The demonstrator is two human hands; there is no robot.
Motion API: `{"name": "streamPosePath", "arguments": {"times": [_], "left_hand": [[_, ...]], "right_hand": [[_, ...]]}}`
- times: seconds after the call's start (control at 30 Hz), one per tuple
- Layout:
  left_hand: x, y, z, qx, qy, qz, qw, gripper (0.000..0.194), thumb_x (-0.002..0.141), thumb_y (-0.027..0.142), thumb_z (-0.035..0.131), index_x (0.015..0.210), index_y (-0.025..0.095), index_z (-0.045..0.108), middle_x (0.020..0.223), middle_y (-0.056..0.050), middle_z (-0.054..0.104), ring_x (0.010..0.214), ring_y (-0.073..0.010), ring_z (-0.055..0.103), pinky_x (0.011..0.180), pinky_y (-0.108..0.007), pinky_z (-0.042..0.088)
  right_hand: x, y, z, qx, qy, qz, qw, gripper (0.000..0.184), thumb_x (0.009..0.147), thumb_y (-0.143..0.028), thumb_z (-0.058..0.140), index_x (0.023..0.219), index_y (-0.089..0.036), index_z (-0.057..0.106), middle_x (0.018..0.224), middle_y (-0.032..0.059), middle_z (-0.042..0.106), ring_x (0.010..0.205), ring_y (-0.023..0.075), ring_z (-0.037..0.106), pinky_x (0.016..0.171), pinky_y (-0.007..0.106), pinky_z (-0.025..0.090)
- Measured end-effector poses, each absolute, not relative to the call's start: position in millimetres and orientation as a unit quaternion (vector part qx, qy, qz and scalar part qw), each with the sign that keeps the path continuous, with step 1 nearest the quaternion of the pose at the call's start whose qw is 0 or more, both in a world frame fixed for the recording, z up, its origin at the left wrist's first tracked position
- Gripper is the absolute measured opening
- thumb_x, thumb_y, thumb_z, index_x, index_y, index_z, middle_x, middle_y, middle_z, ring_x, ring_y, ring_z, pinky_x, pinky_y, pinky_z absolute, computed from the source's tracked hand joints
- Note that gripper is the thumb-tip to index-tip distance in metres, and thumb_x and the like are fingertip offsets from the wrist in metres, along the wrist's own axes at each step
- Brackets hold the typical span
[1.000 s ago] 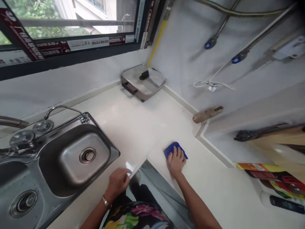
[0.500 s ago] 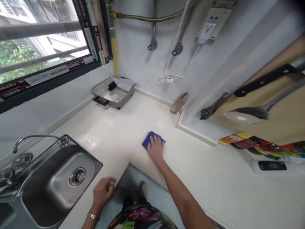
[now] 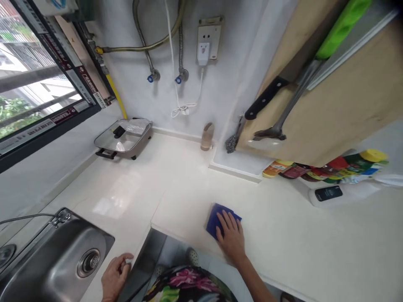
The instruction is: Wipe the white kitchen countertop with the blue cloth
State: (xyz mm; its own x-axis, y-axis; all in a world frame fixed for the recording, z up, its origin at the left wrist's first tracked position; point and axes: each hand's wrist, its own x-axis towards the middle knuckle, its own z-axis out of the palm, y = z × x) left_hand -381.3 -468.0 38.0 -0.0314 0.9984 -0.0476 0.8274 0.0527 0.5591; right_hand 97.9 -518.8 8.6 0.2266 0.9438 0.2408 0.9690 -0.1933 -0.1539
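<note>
My right hand [image 3: 232, 239] holds a folded blue cloth [image 3: 217, 220] down against the white countertop [image 3: 277, 235]. Its fingers lie spread over the cloth, which sticks out at the far and left sides. My left hand [image 3: 116, 273] rests by the counter's front edge, just right of the steel sink [image 3: 47, 260]. It is loosely curled, with index finger and thumb apart and nothing visible between them; its other fingers are mostly hidden.
An electric pan with a glass lid [image 3: 122, 136] stands in the back corner. Against the wall are a brownish container [image 3: 207, 136] and a plugged socket [image 3: 209, 40]. At right hang a knife [image 3: 266, 98] and a cutting board [image 3: 333, 105]; below are bottles and a white bottle [image 3: 324, 195].
My right hand has slid the blue cloth nearer to me and to the right along the counter. The view has turned right; my left hand stays near the sink-side edge.
</note>
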Motion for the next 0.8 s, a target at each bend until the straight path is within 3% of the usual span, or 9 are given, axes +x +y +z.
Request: {"name": "streamPosePath", "arguments": {"times": [0.1, 0.23, 0.33, 0.43, 0.6, 0.8], "left_hand": [[-372, -467, 45, 0.604, 0.727, 0.213, 0.247, 0.034, 0.066, 0.05, 0.053, 0.079, 0.027, 0.075, 0.073, -0.001, 0.07, 0.074, -0.0235, 0.065, 0.071, -0.033, 0.05], [-332, -461, 64, 0.508, 0.714, 0.35, 0.332, 0.036, 0.068, 0.053, 0.056, 0.078, 0.022, 0.07, 0.085, -0.004, 0.073, 0.088, -0.0262, 0.064, 0.074, -0.034, 0.051], [-283, -444, 88, 0.413, 0.659, 0.49, 0.394, 0.031, 0.073, 0.046, 0.055, 0.086, 0.02, 0.063, 0.058, 0.004, 0.046, 0.057, -0.0141, 0.046, 0.057, -0.028, 0.04], [-232, -417, 118, 0.379, 0.532, 0.567, 0.502, 0.023, 0.076, 0.034, 0.052, 0.093, 0.02, 0.058, 0.058, 0.008, 0.024, 0.052, -0.0104, 0.031, 0.053, -0.025, 0.033], [-170, -377, 165, 0.394, 0.397, 0.55, 0.621, 0.023, 0.074, 0.023, 0.044, 0.095, 0.02, 0.052, 0.063, 0.006, 0.021, 0.055, -0.0115, 0.028, 0.055, -0.027, 0.03], [-122, -354, 194, 0.335, 0.291, 0.505, 0.741, 0.028, 0.061, 0.021, 0.055, 0.089, 0.018, 0.056, 0.061, 0.007, 0.025, 0.057, -0.0103, 0.027, 0.058, -0.028, 0.025]], "right_hand": [[130, -538, 4, -0.798, -0.579, -0.065, 0.155, 0.054, 0.099, -0.039, 0.035, 0.15, -0.025, 0.042, 0.158, 0.0041, 0.041, 0.145, 0.0263, 0.033, 0.12, 0.05, 0.022], [152, -542, 2, -0.82, -0.536, -0.074, 0.185, 0.055, 0.098, -0.042, 0.033, 0.147, -0.022, 0.047, 0.153, 0.0082, 0.047, 0.142, 0.0289, 0.037, 0.117, 0.053, 0.024], [152, -538, 4, -0.826, -0.517, -0.077, 0.21, 0.056, 0.097, -0.042, 0.033, 0.147, -0.021, 0.048, 0.152, 0.01, 0.048, 0.141, 0.0308, 0.038, 0.117, 0.055, 0.023], [148, -537, 3, -0.825, -0.51, -0.081, 0.23, 0.057, 0.097, -0.043, 0.034, 0.147, -0.02, 0.047, 0.153, 0.0107, 0.047, 0.141, 0.0309, 0.038, 0.117, 0.055, 0.022], [145, -537, -3, -0.824, -0.509, -0.087, 0.232, 0.057, 0.096, -0.042, 0.035, 0.148, -0.021, 0.046, 0.153, 0.011, 0.047, 0.141, 0.0313, 0.038, 0.117, 0.055, 0.022], [148, -533, -8, -0.821, -0.516, -0.124, 0.211, 0.053, 0.097, -0.042, 0.037, 0.143, -0.021, 0.052, 0.148, 0.011, 0.052, 0.136, 0.0306, 0.044, 0.114, 0.054, 0.026]]}}
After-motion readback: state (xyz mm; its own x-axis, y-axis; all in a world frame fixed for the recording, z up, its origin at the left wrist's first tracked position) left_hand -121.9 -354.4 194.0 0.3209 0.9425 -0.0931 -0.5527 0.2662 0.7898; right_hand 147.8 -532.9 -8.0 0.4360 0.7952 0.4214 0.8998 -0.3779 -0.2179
